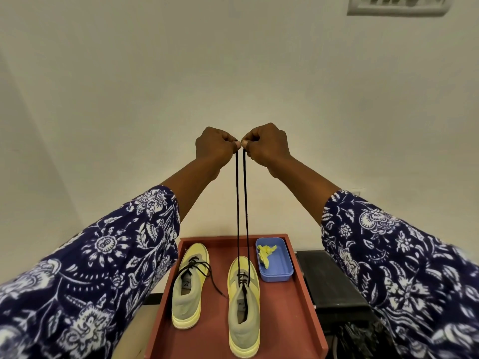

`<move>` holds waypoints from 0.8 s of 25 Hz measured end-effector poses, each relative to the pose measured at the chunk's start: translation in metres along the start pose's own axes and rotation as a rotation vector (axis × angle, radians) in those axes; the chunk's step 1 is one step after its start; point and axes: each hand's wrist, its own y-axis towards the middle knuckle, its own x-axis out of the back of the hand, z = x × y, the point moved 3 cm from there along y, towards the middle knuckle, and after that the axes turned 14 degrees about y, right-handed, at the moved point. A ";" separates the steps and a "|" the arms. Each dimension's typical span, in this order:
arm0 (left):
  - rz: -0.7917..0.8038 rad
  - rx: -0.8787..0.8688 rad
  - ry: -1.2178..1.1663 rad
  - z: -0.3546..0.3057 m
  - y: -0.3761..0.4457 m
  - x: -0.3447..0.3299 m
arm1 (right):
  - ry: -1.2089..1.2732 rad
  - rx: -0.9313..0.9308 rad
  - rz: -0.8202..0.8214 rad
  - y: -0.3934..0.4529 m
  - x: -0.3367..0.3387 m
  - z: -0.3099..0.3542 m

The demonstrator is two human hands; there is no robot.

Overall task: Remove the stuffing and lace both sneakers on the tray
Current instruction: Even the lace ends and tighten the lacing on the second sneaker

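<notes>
Two yellow and grey sneakers stand on a red tray [287,320]. The left sneaker [188,283] has a black lace threaded through it, its ends lying loose. The right sneaker [243,304] carries a black lace [241,203] whose two ends run straight up, taut. My left hand [215,147] pinches one lace end and my right hand [267,145] pinches the other, both raised high above the tray and almost touching. Yellow stuffing paper [266,252] lies in a blue box [278,268] at the tray's back right.
A black surface [329,283] stands right of the tray, with dark cables below it. A pale wall rises behind, with a switch plate [398,5] at the top right. My patterned sleeves fill the lower corners.
</notes>
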 end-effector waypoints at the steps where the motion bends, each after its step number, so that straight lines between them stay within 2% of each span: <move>1: -0.003 -0.005 0.007 0.000 0.000 0.000 | 0.000 0.000 0.002 0.000 0.000 0.000; 20: -0.013 0.025 -0.004 0.003 0.008 0.001 | 0.046 -0.071 -0.065 0.011 0.004 -0.006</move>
